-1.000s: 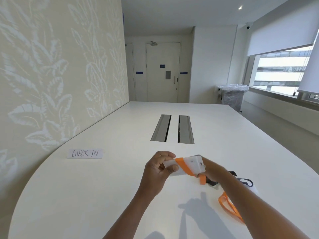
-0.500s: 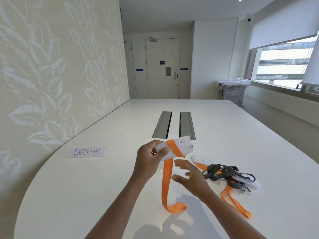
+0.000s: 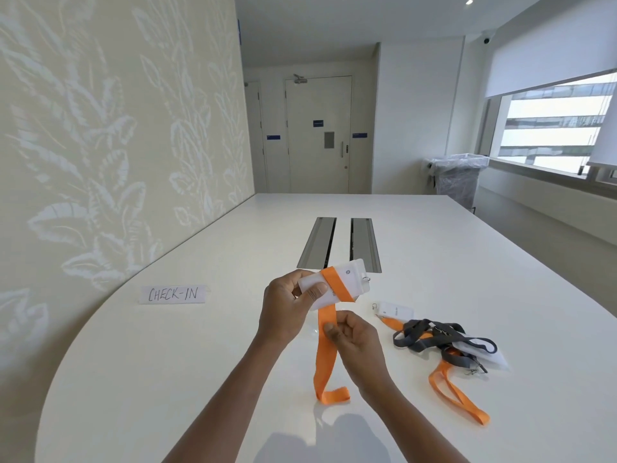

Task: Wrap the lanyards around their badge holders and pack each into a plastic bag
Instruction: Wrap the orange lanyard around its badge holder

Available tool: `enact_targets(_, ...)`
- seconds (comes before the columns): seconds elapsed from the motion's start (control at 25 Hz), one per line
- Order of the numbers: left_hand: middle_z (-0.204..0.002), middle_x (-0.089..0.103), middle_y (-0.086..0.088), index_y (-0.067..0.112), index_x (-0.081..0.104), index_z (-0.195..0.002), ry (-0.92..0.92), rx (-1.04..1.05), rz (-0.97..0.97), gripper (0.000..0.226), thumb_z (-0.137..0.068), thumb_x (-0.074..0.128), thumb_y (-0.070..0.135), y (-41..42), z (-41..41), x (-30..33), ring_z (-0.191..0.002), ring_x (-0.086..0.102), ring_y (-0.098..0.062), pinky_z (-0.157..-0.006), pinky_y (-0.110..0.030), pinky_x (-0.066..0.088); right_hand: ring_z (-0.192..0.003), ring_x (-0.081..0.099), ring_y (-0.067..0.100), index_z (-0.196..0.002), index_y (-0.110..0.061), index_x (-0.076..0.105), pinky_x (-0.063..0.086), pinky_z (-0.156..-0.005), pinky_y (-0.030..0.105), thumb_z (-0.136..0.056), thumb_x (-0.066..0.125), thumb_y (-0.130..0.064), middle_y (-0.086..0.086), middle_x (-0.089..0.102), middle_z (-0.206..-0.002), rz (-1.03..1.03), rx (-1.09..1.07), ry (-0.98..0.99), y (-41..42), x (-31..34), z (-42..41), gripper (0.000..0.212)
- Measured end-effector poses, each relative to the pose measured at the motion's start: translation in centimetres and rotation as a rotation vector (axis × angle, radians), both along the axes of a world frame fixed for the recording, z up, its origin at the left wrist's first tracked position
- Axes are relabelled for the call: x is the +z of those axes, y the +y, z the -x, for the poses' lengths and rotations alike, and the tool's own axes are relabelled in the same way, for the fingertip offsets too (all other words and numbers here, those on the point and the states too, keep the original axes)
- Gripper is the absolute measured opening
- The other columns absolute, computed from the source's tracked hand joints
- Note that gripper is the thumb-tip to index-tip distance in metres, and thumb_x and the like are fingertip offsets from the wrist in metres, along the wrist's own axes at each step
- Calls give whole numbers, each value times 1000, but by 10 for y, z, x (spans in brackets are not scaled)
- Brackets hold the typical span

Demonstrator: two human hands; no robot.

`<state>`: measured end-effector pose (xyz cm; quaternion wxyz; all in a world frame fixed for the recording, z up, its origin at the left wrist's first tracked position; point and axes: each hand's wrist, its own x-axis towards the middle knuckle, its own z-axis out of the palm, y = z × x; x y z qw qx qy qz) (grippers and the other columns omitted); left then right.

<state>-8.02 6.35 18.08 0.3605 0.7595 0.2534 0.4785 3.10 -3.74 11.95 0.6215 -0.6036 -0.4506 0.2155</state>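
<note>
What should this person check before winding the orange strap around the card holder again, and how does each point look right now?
1. Left hand holds the badge holder firmly: ok.
2. Right hand pinches the orange lanyard: ok.
3. First turn lies flat across the holder: ok.
4. Loose tail free of the pile of other lanyards: ok, apart.
5. Tail free of twists: not ok, its end curls on the table.
6. Plastic bag ready: cannot tell.
</note>
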Motion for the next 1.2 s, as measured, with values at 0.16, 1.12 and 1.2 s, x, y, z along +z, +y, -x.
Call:
enact_targets(0.16,-86,71,-1,13,72,-103,37,1,24,40,-82,67,46,-1,0,-7,-79,64,-18,-66,-29,54,-65,60,8,-88,-10,63,48,-63,22,-105,47,-20,1,68,-72,52,-21,17,-5,-8,2,25)
enact_targets(1.12,-75,70,4,16,70,-92,247,179,144,15,-90,74,31,-2,13,-134,-73,63,-22,-67,-31,51,-50,50,14,-76,-12,59,47,-52,20,-104,47,-21,2,56,-57,515,70,217,-56,-54,21,32)
enact_targets(1.2,-76,70,6,15,71,-93,262,177,148,15,-90,73,29,-4,16,-145,-72,62,-20,-67,-30,51,-49,48,13,-76,-11,58,45,-53,22,-105,47,-22,1,53,-56,550,71,215,-61,-55,22,33)
